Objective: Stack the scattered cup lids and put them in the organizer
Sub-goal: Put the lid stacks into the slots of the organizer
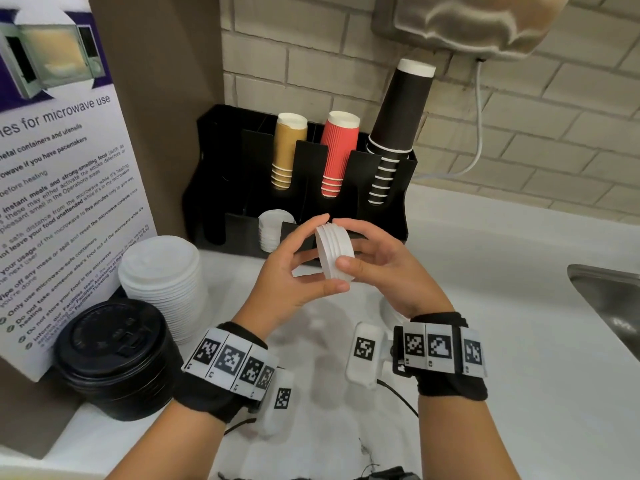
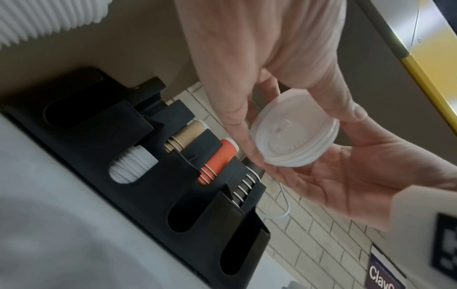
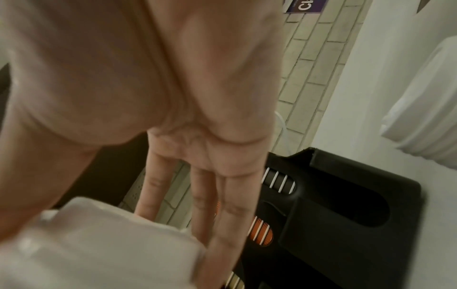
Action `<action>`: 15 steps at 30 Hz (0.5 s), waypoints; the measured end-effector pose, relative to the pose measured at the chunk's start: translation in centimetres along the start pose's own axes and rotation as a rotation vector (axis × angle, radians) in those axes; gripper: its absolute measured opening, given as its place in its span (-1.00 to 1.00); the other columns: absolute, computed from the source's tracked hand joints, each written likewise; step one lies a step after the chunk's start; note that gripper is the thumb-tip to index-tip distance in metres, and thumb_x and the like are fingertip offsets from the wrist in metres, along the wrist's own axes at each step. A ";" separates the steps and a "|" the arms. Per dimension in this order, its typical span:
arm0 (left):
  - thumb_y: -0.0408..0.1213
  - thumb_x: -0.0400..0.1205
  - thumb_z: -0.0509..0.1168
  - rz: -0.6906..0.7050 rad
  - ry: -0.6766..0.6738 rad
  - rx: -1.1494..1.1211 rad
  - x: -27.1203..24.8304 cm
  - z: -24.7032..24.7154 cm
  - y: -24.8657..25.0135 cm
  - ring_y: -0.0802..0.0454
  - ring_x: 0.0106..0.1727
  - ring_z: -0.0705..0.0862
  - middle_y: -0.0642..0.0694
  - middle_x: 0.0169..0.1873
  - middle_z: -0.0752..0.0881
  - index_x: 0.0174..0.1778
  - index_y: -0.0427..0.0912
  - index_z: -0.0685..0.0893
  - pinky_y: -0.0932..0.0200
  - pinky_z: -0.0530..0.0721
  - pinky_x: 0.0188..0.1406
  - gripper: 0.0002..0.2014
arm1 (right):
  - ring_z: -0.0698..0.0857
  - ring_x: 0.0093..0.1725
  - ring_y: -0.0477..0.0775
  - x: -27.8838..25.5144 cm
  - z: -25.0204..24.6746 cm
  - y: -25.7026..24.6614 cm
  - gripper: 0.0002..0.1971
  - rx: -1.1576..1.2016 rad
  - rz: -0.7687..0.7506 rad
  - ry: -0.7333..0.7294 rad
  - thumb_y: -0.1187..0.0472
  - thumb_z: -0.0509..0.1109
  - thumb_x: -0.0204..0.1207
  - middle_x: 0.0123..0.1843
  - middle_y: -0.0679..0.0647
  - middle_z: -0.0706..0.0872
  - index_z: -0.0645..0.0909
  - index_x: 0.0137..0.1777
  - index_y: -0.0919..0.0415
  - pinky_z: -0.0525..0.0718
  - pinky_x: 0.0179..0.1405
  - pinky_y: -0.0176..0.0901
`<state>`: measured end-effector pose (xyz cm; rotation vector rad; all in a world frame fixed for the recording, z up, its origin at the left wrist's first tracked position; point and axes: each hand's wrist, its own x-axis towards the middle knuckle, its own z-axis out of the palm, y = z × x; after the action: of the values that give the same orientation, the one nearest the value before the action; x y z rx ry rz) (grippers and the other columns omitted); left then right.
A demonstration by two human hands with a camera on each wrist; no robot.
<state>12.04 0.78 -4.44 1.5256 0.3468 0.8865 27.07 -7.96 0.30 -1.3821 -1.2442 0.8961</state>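
I hold a short stack of white cup lids (image 1: 329,244) on edge between both hands, just in front of the black organizer (image 1: 381,216). My left hand (image 1: 325,254) grips the stack from the left, thumb under it and fingers over the top. My right hand (image 1: 346,242) pinches it from the right, thumb on the near face and fingers behind. In the left wrist view the lid stack (image 2: 294,144) sits between both hands. It is a blur at the bottom left of the right wrist view. One front slot of the organizer holds several white lids (image 1: 275,230).
A tall stack of large white lids (image 1: 162,282) and a stack of black lids (image 1: 114,355) stand on the counter at left, beside a microwave notice (image 1: 62,202). Paper cups (image 1: 337,154) fill the organizer's back slots. A steel sink (image 1: 609,299) lies at right.
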 end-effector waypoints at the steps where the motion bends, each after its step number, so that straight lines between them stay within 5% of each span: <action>1: -0.11 0.25 0.62 -0.010 -0.010 0.012 0.0 -0.1 0.0 0.07 0.40 0.59 0.20 0.40 0.54 0.46 0.31 0.46 0.05 0.77 0.10 -0.17 | 0.76 0.16 0.09 0.0 -0.1 0.0 -0.40 -0.004 -0.002 0.005 0.11 0.54 0.35 0.19 0.11 0.77 0.53 0.43 -0.02 0.74 0.11 -0.05; 4: -0.12 0.25 0.63 -0.019 -0.010 0.011 0.0 -0.1 -0.1 0.05 0.42 0.57 0.14 0.43 0.53 0.48 0.28 0.46 0.06 0.76 0.12 -0.14 | 0.75 0.18 0.03 0.1 0.0 -0.1 -0.36 -0.046 -0.006 0.018 0.13 0.61 0.27 0.19 0.05 0.76 0.56 0.41 -0.02 0.72 0.17 -0.05; 9: -0.12 0.21 0.64 -0.015 -0.001 0.008 0.3 -0.4 -0.2 0.12 0.41 0.57 0.34 0.35 0.55 0.45 0.34 0.46 0.10 0.76 0.13 -0.13 | 0.75 0.15 -0.04 0.6 0.3 0.1 -0.36 -0.112 -0.030 0.041 0.22 0.66 0.27 0.18 0.02 0.76 0.56 0.37 -0.03 0.73 0.15 -0.16; 15: -0.14 0.27 0.58 -0.012 0.027 0.084 1.0 -2.0 0.8 0.19 0.53 0.43 0.31 0.46 0.41 0.47 0.38 0.34 0.07 0.56 0.43 -0.12 | 0.77 0.10 -0.06 3.1 1.0 -0.9 -0.38 -0.101 -0.064 0.042 0.28 0.65 0.30 0.13 0.02 0.77 0.56 0.37 0.04 0.72 0.00 -0.26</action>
<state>11.09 2.69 -3.52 1.5881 0.4164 0.8938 26.53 -4.81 1.33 -1.4256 -1.3091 0.7651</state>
